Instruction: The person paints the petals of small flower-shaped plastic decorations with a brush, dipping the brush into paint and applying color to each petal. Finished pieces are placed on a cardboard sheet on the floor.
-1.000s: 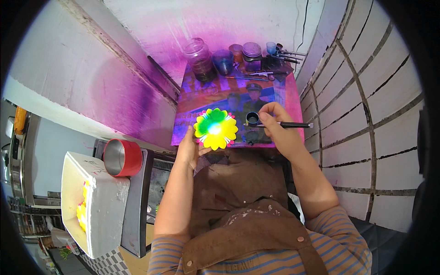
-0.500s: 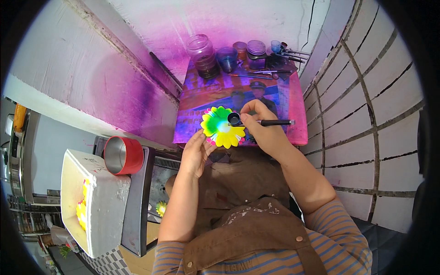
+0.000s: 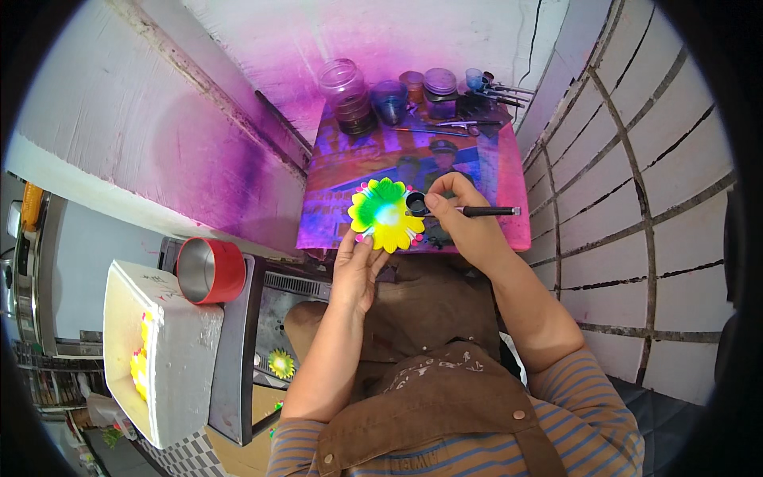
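Note:
My left hand (image 3: pixel 358 266) is closed on the lower left edge of a petalled flower (image 3: pixel 391 232), yellow with green over its top and left petals and a pale centre. Small pink tips show around the flower's rim. An airbrush (image 3: pixel 489 211) with a dark handle and a small round paint cup (image 3: pixel 416 203) is in my right hand (image 3: pixel 467 226), whose fingers close around its body. The cup sits right beside the flower's right edge, the airbrush pointing left toward the petals. Its nozzle is too small to make out.
Behind the hands, a paint-stained table (image 3: pixel 334 175) holds a clear jar (image 3: pixel 347 95), a blue cup (image 3: pixel 389 102), a lidded jar (image 3: pixel 441 91) and several more airbrushes (image 3: pixel 501 95). At left stand a red pot (image 3: pixel 211 270) and a foam box (image 3: pixel 179 342) of yellow flowers. A tiled wall rises on the right.
My left hand and forearm have shifted right, further under the flower, which looks slightly turned and raised. My right hand and the airbrush have moved a little to the right.

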The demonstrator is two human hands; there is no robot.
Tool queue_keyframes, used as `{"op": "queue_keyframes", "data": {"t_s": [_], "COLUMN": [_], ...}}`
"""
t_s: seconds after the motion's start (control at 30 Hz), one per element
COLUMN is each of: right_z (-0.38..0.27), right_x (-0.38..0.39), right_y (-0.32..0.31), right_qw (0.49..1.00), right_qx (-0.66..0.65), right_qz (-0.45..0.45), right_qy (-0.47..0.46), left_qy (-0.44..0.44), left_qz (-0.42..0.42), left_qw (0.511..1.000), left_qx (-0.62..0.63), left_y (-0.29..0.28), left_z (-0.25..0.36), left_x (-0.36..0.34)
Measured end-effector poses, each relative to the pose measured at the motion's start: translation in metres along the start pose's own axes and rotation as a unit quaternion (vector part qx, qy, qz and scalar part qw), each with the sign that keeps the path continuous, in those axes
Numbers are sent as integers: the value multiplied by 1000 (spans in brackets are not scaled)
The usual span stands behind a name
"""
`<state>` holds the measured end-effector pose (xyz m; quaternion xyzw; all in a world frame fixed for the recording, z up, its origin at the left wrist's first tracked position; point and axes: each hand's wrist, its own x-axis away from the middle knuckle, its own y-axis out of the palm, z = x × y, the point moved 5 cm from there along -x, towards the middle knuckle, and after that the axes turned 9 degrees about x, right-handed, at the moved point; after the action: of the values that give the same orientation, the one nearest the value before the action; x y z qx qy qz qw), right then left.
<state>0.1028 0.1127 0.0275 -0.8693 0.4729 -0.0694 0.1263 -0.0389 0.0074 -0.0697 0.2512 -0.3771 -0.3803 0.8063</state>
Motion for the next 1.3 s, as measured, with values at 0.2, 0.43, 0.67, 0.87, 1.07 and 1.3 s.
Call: {"op": "queue_keyframes", "data": {"t_s": [0.2, 0.43, 0.67, 0.87, 1.07, 1.3], "right_z": [1, -7, -3, -8, -8, -10], "right_x": [-2, 3, 2, 0, -1, 2], "right_y": [-3, -5, -12, -15, -23, -26], "right_qw": [1000, 1000, 999, 997, 996, 994], "right_qx": [-6, 2, 12, -8, -42, -79], "right_qz": [15, 16, 41, 59, 62, 66], "right_qy": [-5, -26, -33, -54, -40, -42], "left_qy": [54, 92, 165, 221, 241, 247], "left_qz": [5, 46, 28, 17, -3, -9], "left_qw": [995, 989, 965, 953, 946, 944], "left_qx": [-81, -110, -201, -207, -217, -217], "left_y": [-11, -19, -8, 7, 12, 7], "left_z": [-11, 1, 10, 19, 25, 28], "left_x": [-13, -19, -13, -3, 2, 5]}}
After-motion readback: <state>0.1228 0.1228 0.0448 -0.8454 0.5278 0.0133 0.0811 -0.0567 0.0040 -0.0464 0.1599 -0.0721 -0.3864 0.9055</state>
